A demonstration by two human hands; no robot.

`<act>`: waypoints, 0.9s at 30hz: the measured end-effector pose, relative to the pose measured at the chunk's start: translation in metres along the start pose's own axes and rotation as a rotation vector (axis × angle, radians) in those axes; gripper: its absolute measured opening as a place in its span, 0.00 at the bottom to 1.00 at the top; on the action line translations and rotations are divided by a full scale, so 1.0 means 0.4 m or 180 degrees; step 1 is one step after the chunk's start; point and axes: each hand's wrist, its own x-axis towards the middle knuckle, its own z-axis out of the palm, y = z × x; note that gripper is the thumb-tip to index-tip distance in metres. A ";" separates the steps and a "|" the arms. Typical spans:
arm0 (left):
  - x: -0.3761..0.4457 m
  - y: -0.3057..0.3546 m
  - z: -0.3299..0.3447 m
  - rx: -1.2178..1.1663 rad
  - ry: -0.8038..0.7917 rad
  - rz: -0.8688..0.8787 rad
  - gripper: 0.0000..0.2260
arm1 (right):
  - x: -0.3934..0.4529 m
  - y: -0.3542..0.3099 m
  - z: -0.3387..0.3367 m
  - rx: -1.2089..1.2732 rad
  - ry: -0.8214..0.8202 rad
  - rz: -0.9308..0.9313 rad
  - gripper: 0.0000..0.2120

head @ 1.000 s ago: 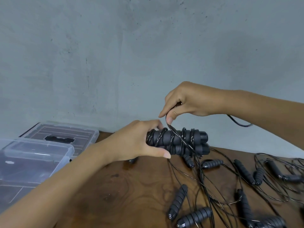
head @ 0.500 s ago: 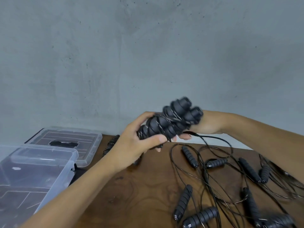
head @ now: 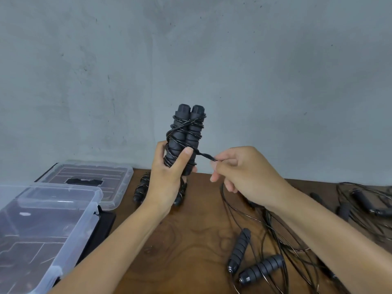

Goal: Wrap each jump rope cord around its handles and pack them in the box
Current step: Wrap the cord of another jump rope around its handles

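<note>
Left hand (head: 169,172) grips the paired handles (head: 186,141) upright, above the table (head: 191,240) edge, thumb pressed across the lower windings. Right hand (head: 239,172), just beside it, pinches the cord end (head: 206,156) between thumb and forefinger; the remaining fingers are curled loosely. The cord runs taut from pinch to bundle.

Risks, as judged:
- Windings look uneven, some crossing diagonally. If the pinch slackens before the end is tucked, the springy cord likely uncoils from the top down.
- The tail is short. Pulling harder may drag the loop under the left thumb out of place or slide the two handles apart.
- The left grip covers only the lower half; the upper turns are held by tension alone.
- Loose cords (head: 265,240) lie below the right hand; a lowered wrist could snag them and drag other ropes.

Materials and shapes:
- Handles: matte black, cylindrical, ribbed in rounded rings like foam or soft rubber, with smooth hard caps on top.
- Cord: thin, glossy, dark with pale flecks, looks like a coated cable; stiff enough to hold arcs.
- Box (head: 42,219), left of and below the left hand: clear, thin-walled plastic, rounded corners. Its lid (head: 89,177) lies beyond it.
- Wrapped bundles (head: 141,188) rest on the table behind the left wrist.
- Table: dark wood, swirling grain, low sheen.
</note>
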 end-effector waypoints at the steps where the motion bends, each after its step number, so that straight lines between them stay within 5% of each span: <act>1: -0.003 -0.007 0.004 -0.0008 0.0038 0.0019 0.15 | -0.009 -0.005 0.016 0.0149 -0.0018 0.0068 0.05; 5: -0.007 -0.030 0.012 0.0014 0.0140 0.0019 0.20 | -0.025 -0.016 0.083 0.0466 -0.0014 0.0145 0.07; 13: -0.019 -0.051 0.025 -0.0187 0.0068 -0.0306 0.18 | -0.048 0.018 0.207 -0.0305 0.0908 -0.0196 0.08; 19: -0.032 -0.056 0.025 -0.0335 -0.0174 -0.0568 0.25 | -0.063 0.049 0.229 0.0533 0.1129 0.0015 0.03; 27: -0.017 -0.031 -0.005 -0.1245 -0.1297 -0.1405 0.20 | -0.061 0.074 0.161 0.1340 0.1196 0.0113 0.08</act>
